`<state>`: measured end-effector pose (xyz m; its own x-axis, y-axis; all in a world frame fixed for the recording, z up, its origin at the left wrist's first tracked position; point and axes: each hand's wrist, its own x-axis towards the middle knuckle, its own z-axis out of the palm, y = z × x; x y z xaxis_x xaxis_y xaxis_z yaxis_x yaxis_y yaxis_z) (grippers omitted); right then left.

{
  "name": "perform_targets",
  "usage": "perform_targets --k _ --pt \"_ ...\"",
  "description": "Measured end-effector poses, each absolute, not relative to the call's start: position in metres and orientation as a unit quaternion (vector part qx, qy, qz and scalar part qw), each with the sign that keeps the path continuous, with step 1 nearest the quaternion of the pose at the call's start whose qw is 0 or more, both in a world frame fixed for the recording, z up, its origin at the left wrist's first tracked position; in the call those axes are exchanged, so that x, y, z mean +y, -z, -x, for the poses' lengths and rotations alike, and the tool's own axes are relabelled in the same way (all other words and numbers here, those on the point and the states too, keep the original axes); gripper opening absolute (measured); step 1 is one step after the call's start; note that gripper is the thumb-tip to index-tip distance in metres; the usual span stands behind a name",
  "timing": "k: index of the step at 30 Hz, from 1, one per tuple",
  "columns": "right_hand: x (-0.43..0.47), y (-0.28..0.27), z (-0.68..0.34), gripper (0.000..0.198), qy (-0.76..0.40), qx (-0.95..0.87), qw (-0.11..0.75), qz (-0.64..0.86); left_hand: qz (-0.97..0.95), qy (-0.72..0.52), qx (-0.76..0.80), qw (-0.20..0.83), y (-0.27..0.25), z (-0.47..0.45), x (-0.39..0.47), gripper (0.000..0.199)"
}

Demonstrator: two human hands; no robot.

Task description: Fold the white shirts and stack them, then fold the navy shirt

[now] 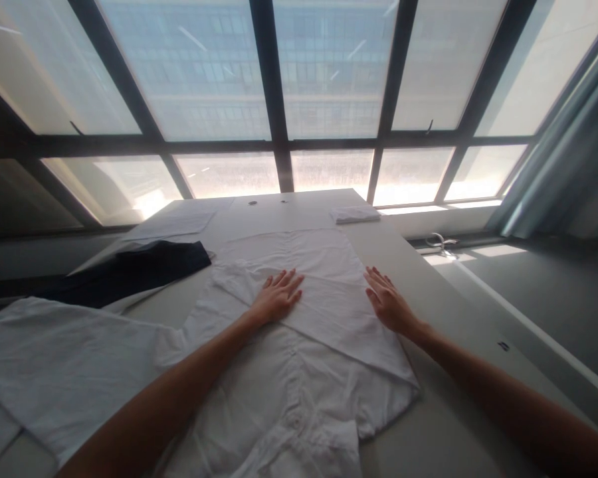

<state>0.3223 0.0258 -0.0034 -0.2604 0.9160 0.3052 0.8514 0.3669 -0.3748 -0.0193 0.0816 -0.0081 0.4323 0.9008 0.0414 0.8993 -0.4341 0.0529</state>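
A white button-front shirt [323, 332] lies spread on the white table [428, 405], its collar end toward me. One sleeve is folded across the body from the right, and the other stretches out to the left. My left hand [278, 296] rests flat on the middle of the shirt with its fingers spread. At the shirt's right edge, my right hand [389, 302] is laid palm down, fingers extended, touching the fabric. Neither hand grasps anything.
Dark folded cloth [144, 269] lies at the table's left side. A small folded white cloth [355, 214] is at the far right corner, and flat white sheets [174, 222] lie at the far left. Large windows stand beyond; a grey-blue curtain [568, 146] hangs right.
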Motion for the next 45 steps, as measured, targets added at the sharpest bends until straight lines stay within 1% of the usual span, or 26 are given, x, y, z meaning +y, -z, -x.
perform_targets --k 3,5,7,11,15,18,22,26,30,32,38,45 --pt "0.010 0.002 -0.301 0.059 -0.085 -0.872 0.166 0.452 -0.846 -0.028 0.533 0.010 0.009 0.020 0.082 0.056" --pt "0.001 -0.001 -0.295 0.063 -0.108 -0.899 0.111 0.410 -0.846 -0.027 0.533 0.010 0.008 0.020 0.082 0.056" --pt "-0.008 -0.007 -0.296 0.065 -0.129 -0.916 0.076 0.371 -0.845 -0.028 0.534 0.010 0.008 0.019 0.082 0.057" --pt "-0.040 -0.019 -0.303 0.068 -0.171 -0.938 0.053 0.296 -0.844 -0.028 0.536 0.010 0.007 0.018 0.081 0.057" --pt "-0.066 -0.023 -0.308 0.072 -0.205 -0.943 0.043 0.259 -0.845 -0.032 0.534 0.013 0.009 0.018 0.083 0.057" --pt "-0.060 -0.019 -0.309 0.069 -0.196 -0.936 0.062 0.286 -0.845 -0.034 0.533 0.015 0.009 0.019 0.083 0.057" --pt "-0.021 -0.009 -0.309 0.063 -0.116 -0.904 0.109 0.397 -0.844 -0.034 0.535 0.020 0.009 0.019 0.081 0.057" --pt "0.011 0.001 -0.309 0.066 -0.081 -0.906 0.084 0.408 -0.847 -0.029 0.531 0.021 0.010 0.020 0.081 0.057" --pt "0.017 0.015 -0.314 0.066 -0.057 -0.907 0.095 0.405 -0.855 -0.022 0.517 0.030 0.009 0.039 0.093 0.061" --pt "0.015 0.023 -0.316 0.066 -0.038 -0.901 0.103 0.419 -0.843 -0.015 0.537 0.023 0.008 0.058 0.104 0.063" --pt "0.008 0.033 -0.318 0.067 -0.004 -0.885 0.100 0.455 -0.750 0.018 0.661 0.010 0.003 0.111 0.134 0.062" --pt "0.002 0.031 -0.317 0.067 0.004 -0.878 0.103 0.467 -0.698 -0.006 0.716 0.008 0.002 0.122 0.148 0.066"
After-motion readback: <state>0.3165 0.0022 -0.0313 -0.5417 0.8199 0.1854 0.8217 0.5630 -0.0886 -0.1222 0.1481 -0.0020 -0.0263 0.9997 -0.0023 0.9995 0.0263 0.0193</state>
